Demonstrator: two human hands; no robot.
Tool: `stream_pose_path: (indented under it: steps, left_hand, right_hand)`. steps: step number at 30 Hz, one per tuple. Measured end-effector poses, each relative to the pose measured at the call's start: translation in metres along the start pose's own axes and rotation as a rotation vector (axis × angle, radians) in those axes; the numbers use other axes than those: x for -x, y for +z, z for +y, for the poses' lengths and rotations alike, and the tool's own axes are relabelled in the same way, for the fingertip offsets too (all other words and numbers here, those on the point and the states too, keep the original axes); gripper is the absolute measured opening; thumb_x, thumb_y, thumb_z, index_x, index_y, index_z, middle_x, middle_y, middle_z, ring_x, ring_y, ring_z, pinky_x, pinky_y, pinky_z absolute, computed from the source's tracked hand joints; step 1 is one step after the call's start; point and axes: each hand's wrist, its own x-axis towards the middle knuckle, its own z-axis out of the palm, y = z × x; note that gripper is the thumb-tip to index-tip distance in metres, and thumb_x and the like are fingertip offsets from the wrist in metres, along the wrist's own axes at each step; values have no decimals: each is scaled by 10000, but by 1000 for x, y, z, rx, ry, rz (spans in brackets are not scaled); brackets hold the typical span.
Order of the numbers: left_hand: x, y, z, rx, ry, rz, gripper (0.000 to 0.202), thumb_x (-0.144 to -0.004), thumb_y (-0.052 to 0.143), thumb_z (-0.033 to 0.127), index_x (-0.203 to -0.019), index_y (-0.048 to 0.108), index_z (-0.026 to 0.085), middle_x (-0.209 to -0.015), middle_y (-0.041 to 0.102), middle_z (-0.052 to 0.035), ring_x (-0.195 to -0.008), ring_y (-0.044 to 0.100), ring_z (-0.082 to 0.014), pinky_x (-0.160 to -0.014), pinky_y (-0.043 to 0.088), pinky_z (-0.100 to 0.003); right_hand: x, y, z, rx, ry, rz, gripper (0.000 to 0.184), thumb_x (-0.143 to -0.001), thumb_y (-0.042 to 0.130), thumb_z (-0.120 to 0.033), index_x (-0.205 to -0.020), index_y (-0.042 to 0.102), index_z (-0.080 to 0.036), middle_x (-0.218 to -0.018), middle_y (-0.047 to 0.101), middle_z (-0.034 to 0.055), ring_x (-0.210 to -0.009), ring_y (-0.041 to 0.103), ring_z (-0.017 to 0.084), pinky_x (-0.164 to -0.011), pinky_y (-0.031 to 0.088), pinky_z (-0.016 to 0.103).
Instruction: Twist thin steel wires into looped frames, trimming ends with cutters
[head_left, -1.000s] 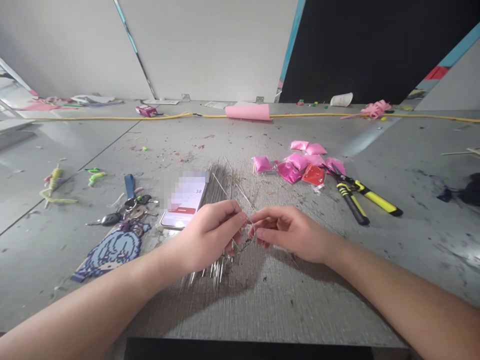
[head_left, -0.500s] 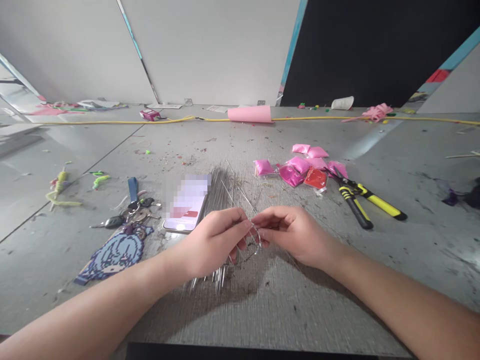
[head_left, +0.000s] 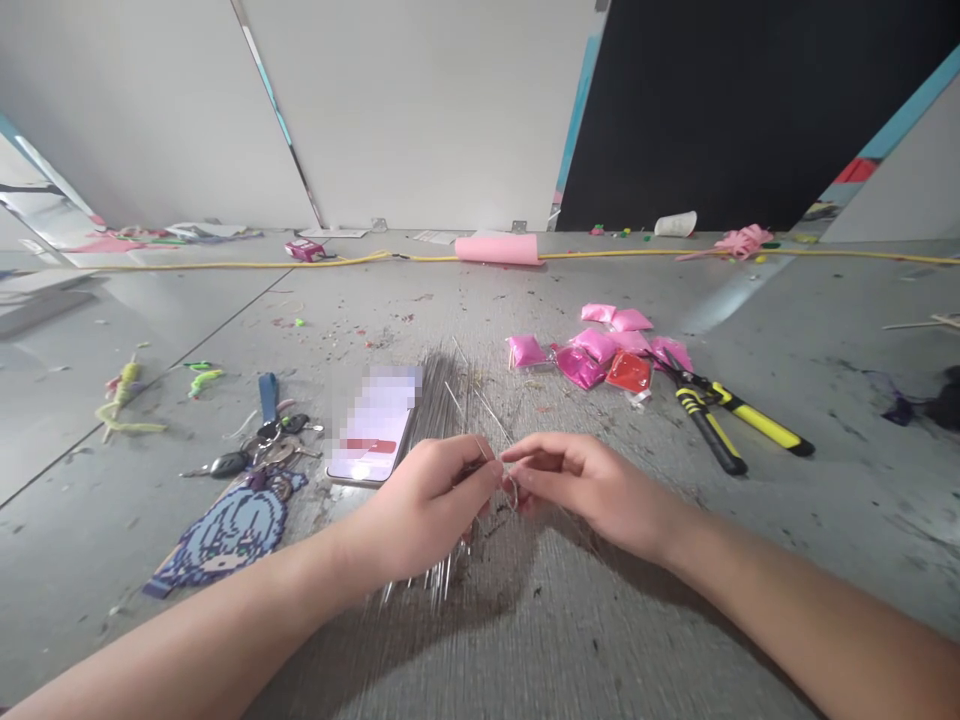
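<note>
A thin silvery wire (head_left: 514,490), bent into a small loop, is between my two hands just above the table. My left hand (head_left: 442,505) pinches it between thumb and forefinger. From the other side my right hand (head_left: 585,485) closes thumb and fingers on the wire, its fingertips almost meeting the left ones. Under and behind my left hand lies a bundle of straight thin metal wires (head_left: 439,400), partly covered by that hand. A phone (head_left: 371,430) with a lit screen rests against the bundle's left side.
Yellow-and-black pliers (head_left: 712,400) lie at right beside several pink packets (head_left: 596,345) and a red packet (head_left: 628,371). Keys (head_left: 277,440) with a blue pixel-art charm (head_left: 232,530) lie at left. A yellow cable (head_left: 615,254) crosses the back, passing a pink paper roll (head_left: 496,249).
The whole scene sits slightly lower in view as the camera tilts. Both hands stay pinched on the wire, and its loop looks smaller and tucked closer to the right fingers.
</note>
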Motion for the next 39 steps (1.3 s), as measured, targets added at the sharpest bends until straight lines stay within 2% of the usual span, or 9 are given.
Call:
stream_pose_path:
  steps: [2,6,11,14,25,28,30,34,39]
  left_hand:
    - [-1,-1,-1,-32,34,30,330,-1000,427,390,-761,530,188,-657,544,18,-571,528,-116,-509,382,-230]
    - [-2,-1,0,-103,73,63,328,-1000,430,371,-743,518,187,-631,540,26,-560,517,-107,-513,369,-227]
    - [-2,2,-1,-111,54,33,322,-1001,426,362,-742,506,189,-621,551,29,-542,503,-99,-506,352,-226]
    - [-3,4,-2,-81,39,15,324,-1005,415,368,-746,496,192,-623,559,28,-541,509,-98,-509,353,-226]
    - [-5,8,-7,-24,-20,18,323,-999,423,390,-755,499,192,-625,550,28,-542,514,-103,-506,339,-234]
    - [-4,7,-7,-43,-3,35,330,-1000,423,396,-749,489,191,-638,541,28,-550,509,-102,-511,336,-235]
    - [-4,6,-7,-59,13,47,327,-1000,423,381,-739,478,192,-631,523,35,-548,500,-99,-519,340,-235]
    - [-4,5,-6,-87,48,65,320,-1001,427,356,-730,474,191,-635,517,37,-560,492,-97,-540,349,-236]
    - [-4,6,-6,-94,54,71,321,-1004,418,355,-738,485,189,-660,533,28,-579,496,-102,-553,354,-240]
  right_hand:
    - [1,-1,-2,8,42,9,362,-907,676,-427,-1154,641,-164,-891,728,73,-804,694,189,-802,531,365]
    - [1,-1,-1,45,54,-20,381,-866,722,-441,-1109,657,-154,-875,714,76,-814,674,198,-770,530,350]
    - [-2,1,6,65,-13,-31,312,-843,749,-395,-1054,700,-171,-1012,718,90,-929,643,209,-822,508,345]
    - [-2,2,7,37,-45,-65,236,-857,732,-347,-1011,706,-170,-1029,723,89,-942,641,210,-836,494,346]
    - [-3,5,5,-16,-20,-25,230,-818,764,-328,-966,736,-154,-914,713,74,-835,624,181,-771,478,320]
    - [-4,7,8,-64,-10,0,272,-800,781,-349,-971,715,-149,-888,697,66,-819,629,177,-768,490,321]
    - [-5,9,10,-89,28,15,319,-801,775,-389,-984,685,-144,-795,662,39,-727,621,164,-704,499,320]
    - [-4,12,11,-112,90,-49,351,-826,719,-465,-912,635,-136,-721,611,21,-597,578,144,-565,479,299]
    - [-2,14,7,-75,38,-49,286,-851,690,-412,-867,618,-136,-693,612,20,-605,586,139,-592,476,289]
